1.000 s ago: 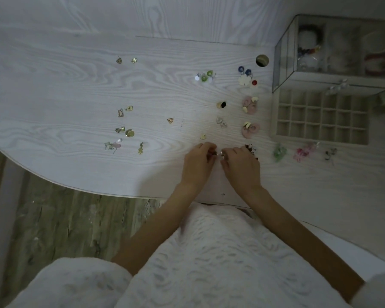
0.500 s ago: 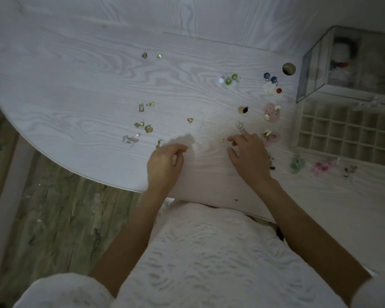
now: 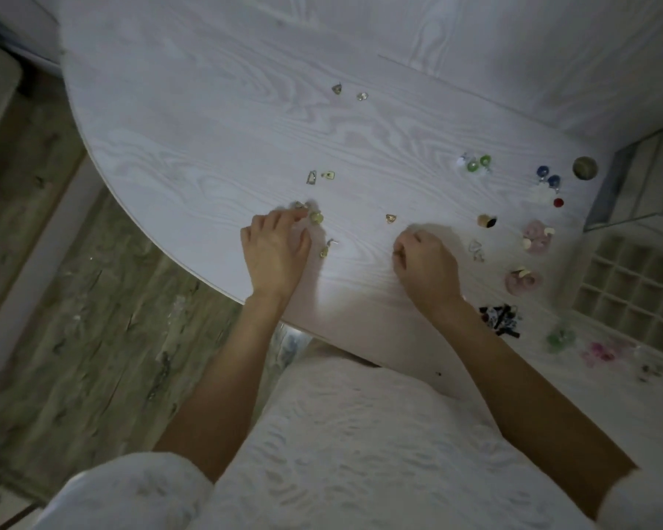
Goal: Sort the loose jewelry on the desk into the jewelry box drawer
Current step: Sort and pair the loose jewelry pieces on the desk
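Loose jewelry lies scattered over the white wood-grain desk (image 3: pixel 207 147). My left hand (image 3: pixel 276 250) rests near the desk's front edge, its fingertips touching a small gold piece (image 3: pixel 299 205) beside a round gold earring (image 3: pixel 316 217). A drop earring (image 3: pixel 325 251) lies just right of its thumb. My right hand (image 3: pixel 425 265) sits with its fingers curled under; the small gold piece that lay beside it is hidden beneath them. A gold heart piece (image 3: pixel 390 218) lies above it. The gridded drawer (image 3: pixel 628 288) stands pulled out at the right, below the glass jewelry box (image 3: pixel 636 185).
Right of my right hand lie pink flower earrings (image 3: pixel 536 235), a black piece (image 3: pixel 500 319), and green (image 3: pixel 559 338) and pink (image 3: pixel 601 351) pieces. Green (image 3: pixel 477 162) and blue (image 3: pixel 548 177) studs sit farther back. The curved desk edge drops to the floor (image 3: pixel 73 319) at left.
My hands were together pinching something; they have parted. The left went left to the gold pieces, the right curled its fingers. The view has swung left.
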